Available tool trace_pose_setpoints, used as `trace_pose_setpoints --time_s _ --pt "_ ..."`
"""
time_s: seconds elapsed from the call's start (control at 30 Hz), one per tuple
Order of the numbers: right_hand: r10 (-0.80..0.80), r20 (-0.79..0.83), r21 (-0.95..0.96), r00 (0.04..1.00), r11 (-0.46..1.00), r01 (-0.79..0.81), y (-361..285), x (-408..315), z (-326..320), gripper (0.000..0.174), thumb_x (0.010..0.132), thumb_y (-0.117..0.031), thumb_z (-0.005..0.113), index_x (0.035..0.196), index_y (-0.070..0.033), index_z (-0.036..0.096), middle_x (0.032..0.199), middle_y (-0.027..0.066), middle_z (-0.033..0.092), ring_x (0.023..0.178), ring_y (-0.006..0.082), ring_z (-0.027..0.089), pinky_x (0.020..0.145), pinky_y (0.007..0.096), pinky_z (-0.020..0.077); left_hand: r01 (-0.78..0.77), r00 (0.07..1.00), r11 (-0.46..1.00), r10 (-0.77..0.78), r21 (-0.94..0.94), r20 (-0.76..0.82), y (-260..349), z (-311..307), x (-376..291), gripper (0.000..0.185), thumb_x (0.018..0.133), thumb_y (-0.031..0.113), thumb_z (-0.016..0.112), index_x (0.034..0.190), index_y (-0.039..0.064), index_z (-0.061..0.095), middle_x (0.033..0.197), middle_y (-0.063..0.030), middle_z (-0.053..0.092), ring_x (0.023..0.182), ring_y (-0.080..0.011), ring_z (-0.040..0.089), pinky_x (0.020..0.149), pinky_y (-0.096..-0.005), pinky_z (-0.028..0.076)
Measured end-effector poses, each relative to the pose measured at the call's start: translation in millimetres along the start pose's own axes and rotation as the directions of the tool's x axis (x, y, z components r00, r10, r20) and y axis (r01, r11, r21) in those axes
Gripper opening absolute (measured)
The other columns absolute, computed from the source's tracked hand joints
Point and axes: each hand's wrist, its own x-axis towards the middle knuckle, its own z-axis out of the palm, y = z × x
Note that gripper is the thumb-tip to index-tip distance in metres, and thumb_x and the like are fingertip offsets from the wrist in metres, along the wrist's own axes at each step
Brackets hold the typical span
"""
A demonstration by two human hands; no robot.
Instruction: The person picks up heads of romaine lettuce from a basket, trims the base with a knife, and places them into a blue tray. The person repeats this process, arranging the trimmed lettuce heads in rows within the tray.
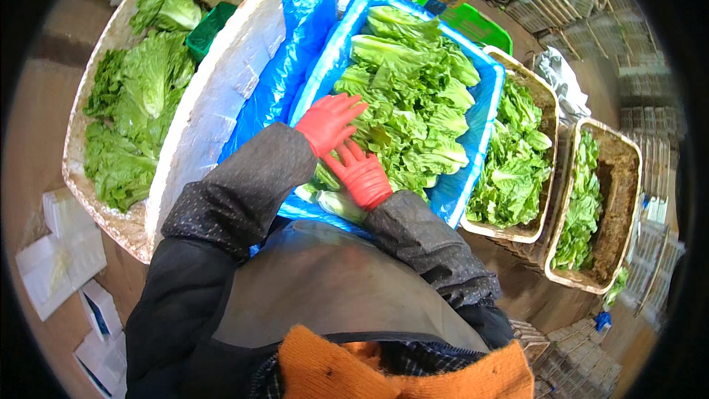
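Observation:
Red rubber gloves cover both of my hands. My left hand lies over the left part of a crate lined with blue plastic film, its fingers apart and pointing right across green leaf lettuce. Just below it, my right hand rests palm down on the near heads, fingers spread towards the left hand. The fingertips come close together; whether they touch cannot be told. Neither hand visibly grips a head. Lettuce fills the crate in overlapping rows, and a pale head lies at the near edge beneath my right wrist.
On the left stands a large, dirty white foam box holding loose lettuce and a green plastic container. Two soiled crates with lettuce, a nearer one and a farther one, stand right. White foam pieces lie on the floor.

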Motion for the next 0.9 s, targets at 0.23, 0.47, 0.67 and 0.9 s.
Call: trace_pose_setpoints --time_s 0.23,0.47,0.67,0.9 --pt "0.000 -0.100 0.137 0.995 0.991 0.014 -6 -21 -14 0.070 0.072 -0.026 0.066 0.137 -0.019 0.040 0.141 0.0130 0.039 0.126 0.0358 0.040 0.092 0.0506 0.0398 0.004 0.987 0.976 -0.038 0.219 0.155 -34 -13 -6 0.055 0.076 0.012 0.061 0.129 0.007 0.049 0.122 -0.0154 0.056 0.124 -0.0345 0.043 0.107 -0.0512 0.028" --pt "-0.009 -0.162 0.290 0.987 0.955 0.057 -10 -41 -50 0.066 0.074 -0.029 0.068 0.133 -0.013 0.044 0.140 0.0137 0.040 0.127 0.0387 0.037 0.103 0.0558 0.0298 -0.101 0.906 0.913 -0.080 0.396 0.415 -39 -10 18 0.080 0.057 0.015 0.073 0.130 0.002 0.045 0.113 -0.0144 0.059 0.131 -0.0333 0.035 0.112 -0.0546 0.017" --pt "0.120 -0.451 0.407 0.884 0.910 0.084 13 -72 -73 0.052 0.070 -0.006 0.068 0.120 -0.010 0.058 0.125 0.0108 0.057 0.122 0.0339 0.048 0.106 0.0520 0.0281 -0.077 0.931 0.930 -0.062 0.359 0.361 -12 -38 20 0.078 0.055 0.027 0.076 0.126 0.008 0.049 0.114 -0.0141 0.056 0.124 -0.0349 0.042 0.108 -0.0575 0.021" --pt "0.669 -0.301 0.833 0.680 0.532 -0.154 62 -95 -27 0.059 0.080 0.000 0.062 0.135 -0.007 0.044 0.131 0.0136 0.051 0.120 0.0309 0.051 0.100 0.0388 0.0400 0.245 0.899 0.933 -0.117 -0.263 0.421 23 -66 11 0.083 0.068 0.016 0.074 0.141 0.019 0.033 0.145 -0.0122 0.034 0.132 -0.0343 0.035 0.106 -0.0395 0.034"
